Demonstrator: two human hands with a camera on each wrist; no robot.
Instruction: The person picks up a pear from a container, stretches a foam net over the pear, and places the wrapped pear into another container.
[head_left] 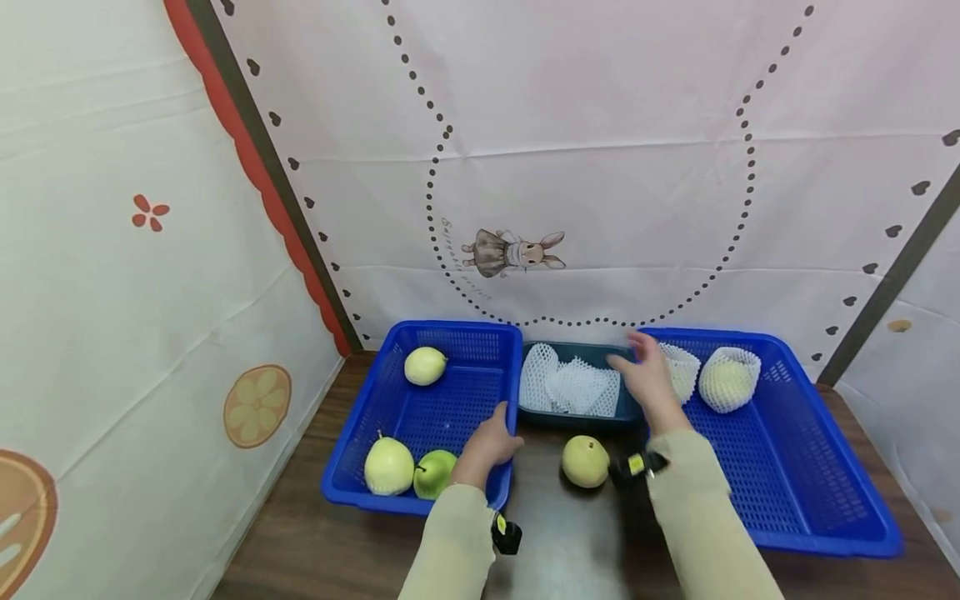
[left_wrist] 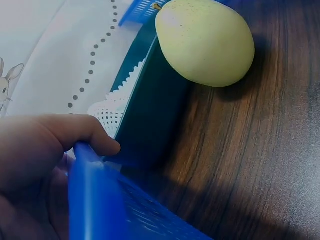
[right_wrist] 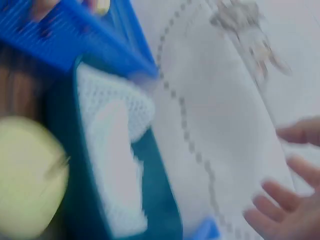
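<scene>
My left hand point(head_left: 486, 448) grips the right rim of the left blue basket point(head_left: 516, 367), the thumb lying over the edge in the left wrist view. Inside that basket are two pale pears point(head_left: 425, 366) and a green pear point(head_left: 435, 473). Above the right end of a dark green tray point(head_left: 577, 422), my right hand point(head_left: 649, 379) is held with fingers spread and nothing in them. White foam net sleeves point(head_left: 573, 385) fill much of the tray. A bare yellow pear point(left_wrist: 206, 42) sits on the table just in front of the tray.
At the right stands another blue basket point(head_left: 795, 467), with two pears in white foam nets point(head_left: 729, 380) towards its back. A cloth printed with a rabbit point(head_left: 513, 253) hangs behind the brown wooden table point(head_left: 555, 542). The right wrist view is blurred.
</scene>
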